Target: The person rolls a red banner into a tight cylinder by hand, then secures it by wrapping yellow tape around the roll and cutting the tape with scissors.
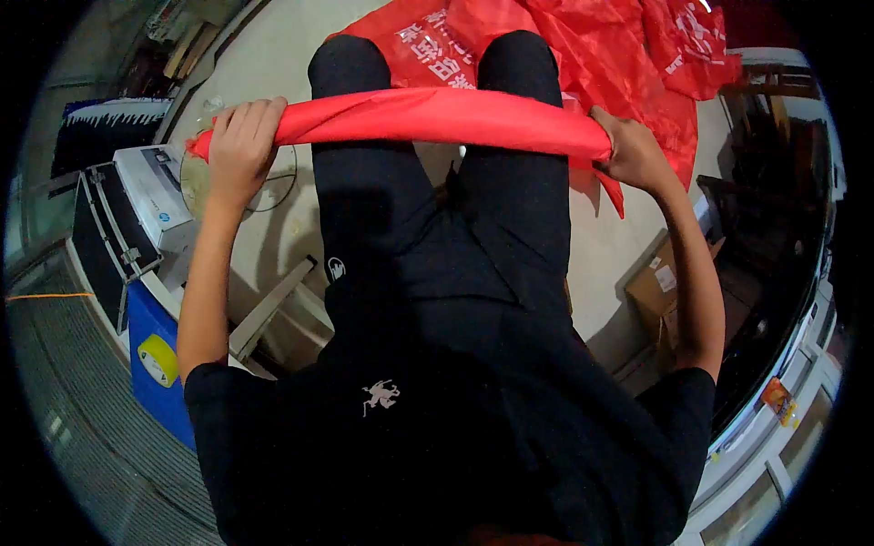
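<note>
A long roll of red cloth [428, 118] lies across my thighs, just behind the knees, smooth and slightly bowed. My left hand [244, 150] is closed round its left end, with a crumpled bit of cloth poking out past the fingers. At the other end, my right hand [630, 150] grips the roll, and a loose pointed corner hangs down below it. Beyond my knees, more red cloth with white printed characters [437, 56] spreads over the floor, loosely bunched toward the right.
To the left stand a white HP box [155, 196], a black case with metal edges [114, 227] and a blue box [159, 391] with a roll of yellow tape [158, 360] on it. A cardboard box [657, 287] sits at right. Pale floor [282, 36] shows ahead.
</note>
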`<state>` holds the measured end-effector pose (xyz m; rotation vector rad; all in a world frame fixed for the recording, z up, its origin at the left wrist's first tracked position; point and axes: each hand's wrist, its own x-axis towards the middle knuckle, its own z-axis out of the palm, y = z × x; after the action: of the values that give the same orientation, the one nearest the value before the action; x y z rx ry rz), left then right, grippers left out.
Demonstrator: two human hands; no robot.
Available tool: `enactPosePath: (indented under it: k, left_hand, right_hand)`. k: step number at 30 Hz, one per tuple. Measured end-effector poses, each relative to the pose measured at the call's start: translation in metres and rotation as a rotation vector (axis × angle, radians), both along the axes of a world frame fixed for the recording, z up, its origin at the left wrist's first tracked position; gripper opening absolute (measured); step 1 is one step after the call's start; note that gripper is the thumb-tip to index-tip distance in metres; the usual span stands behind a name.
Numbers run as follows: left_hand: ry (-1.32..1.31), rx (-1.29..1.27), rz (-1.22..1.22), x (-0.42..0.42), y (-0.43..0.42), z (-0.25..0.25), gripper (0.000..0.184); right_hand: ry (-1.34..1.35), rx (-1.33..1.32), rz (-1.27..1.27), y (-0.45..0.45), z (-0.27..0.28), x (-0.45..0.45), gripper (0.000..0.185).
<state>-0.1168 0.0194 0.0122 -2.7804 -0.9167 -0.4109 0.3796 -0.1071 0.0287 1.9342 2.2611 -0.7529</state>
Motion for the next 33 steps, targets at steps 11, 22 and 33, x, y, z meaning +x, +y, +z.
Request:
enactPosePath:
  k: [11,22,33]
  left_hand:
    - [0.092,-2.37,0.228,-0.008,0.017,-0.03,0.032]
    - [0.034,-0.309,0.09,0.004,0.011,-0.014,0.032]
    - [0.157,-0.669,0.182,0.001,0.006,-0.024,0.032]
  right_hand:
    - [-0.45,0.831,0.313,0.012,0.028,0.025,0.025]
    - [0.037,0.059,0.026,0.004,0.007,0.022,0.047]
    - [-0.118,0.232,0.054,0.001,0.011,0.02,0.053]
